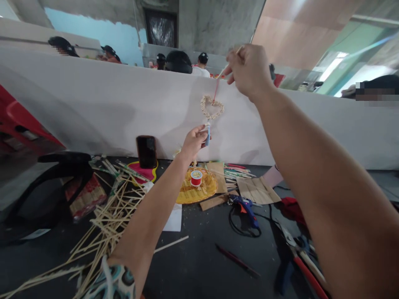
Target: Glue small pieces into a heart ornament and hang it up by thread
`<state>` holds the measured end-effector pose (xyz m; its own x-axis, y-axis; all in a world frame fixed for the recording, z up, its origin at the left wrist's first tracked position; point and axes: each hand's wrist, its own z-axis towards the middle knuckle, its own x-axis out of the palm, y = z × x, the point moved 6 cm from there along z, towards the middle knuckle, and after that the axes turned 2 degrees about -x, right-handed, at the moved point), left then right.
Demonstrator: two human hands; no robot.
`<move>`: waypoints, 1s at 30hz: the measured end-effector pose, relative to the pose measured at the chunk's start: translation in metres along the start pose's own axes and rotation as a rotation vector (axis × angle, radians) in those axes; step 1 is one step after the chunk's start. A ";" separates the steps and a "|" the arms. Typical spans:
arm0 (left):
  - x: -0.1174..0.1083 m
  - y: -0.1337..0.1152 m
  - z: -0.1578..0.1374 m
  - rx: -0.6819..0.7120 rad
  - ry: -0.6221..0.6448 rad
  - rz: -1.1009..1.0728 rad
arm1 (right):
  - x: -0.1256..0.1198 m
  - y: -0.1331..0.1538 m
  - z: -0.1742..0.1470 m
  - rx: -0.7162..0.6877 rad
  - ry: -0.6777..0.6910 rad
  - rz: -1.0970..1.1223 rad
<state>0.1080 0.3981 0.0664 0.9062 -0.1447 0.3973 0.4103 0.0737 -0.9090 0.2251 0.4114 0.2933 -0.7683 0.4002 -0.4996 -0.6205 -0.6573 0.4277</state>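
High up, my right hand (251, 68) pinches a thin wooden stick (221, 73). A red string (216, 90) runs down from the stick to a heart-shaped ornament (203, 109), which hangs in the air before the white partition and looks made of small pale pieces. Just under the heart, my left hand (195, 143) is closed with thumb and fingers on a light-blue strip (208, 136), perhaps a tassel. Whether the strip is joined to the heart is too small to tell.
A black table holds loose bamboo sticks (107, 222), a phone (146, 152), a yellow woven tray (183, 197) with a red thread spool (196, 178), a blue glue gun (247, 209), a pen (237, 260) and red-handled pliers (307, 274). Behind the partition (102, 104) sit several people.
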 end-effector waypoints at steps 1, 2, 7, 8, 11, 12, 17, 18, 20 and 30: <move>-0.002 0.004 0.002 -0.003 -0.002 -0.002 | -0.001 -0.001 0.002 -0.011 -0.022 -0.038; -0.003 0.007 0.003 -0.005 0.003 -0.003 | -0.002 -0.001 0.004 -0.029 -0.046 -0.074; -0.007 0.016 0.009 -0.010 0.010 0.076 | -0.003 0.004 0.011 -0.179 -0.121 -0.126; -0.007 0.016 0.009 -0.003 0.002 0.115 | -0.002 0.005 0.012 -0.196 -0.114 -0.113; -0.009 0.015 0.009 0.021 -0.013 0.210 | 0.003 0.006 0.017 -0.191 -0.087 -0.117; -0.010 0.015 0.009 0.026 -0.014 0.227 | 0.005 0.006 0.018 -0.175 -0.085 -0.136; -0.013 0.013 0.011 0.099 -0.020 0.283 | 0.012 0.003 0.023 -0.117 -0.064 -0.225; -0.013 0.012 0.013 0.133 -0.013 0.303 | 0.012 0.002 0.023 -0.120 -0.062 -0.235; -0.013 0.010 0.015 0.197 0.009 0.340 | 0.013 0.000 0.023 -0.140 -0.072 -0.236; 0.003 0.003 0.021 0.290 0.114 0.276 | 0.011 0.005 0.021 -0.204 -0.126 -0.154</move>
<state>0.1136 0.4191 0.0677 0.9759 -0.1873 0.1121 0.1796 0.3972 -0.9000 0.2105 0.4261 0.3060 -0.6890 0.5732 -0.4436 -0.6966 -0.6926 0.1870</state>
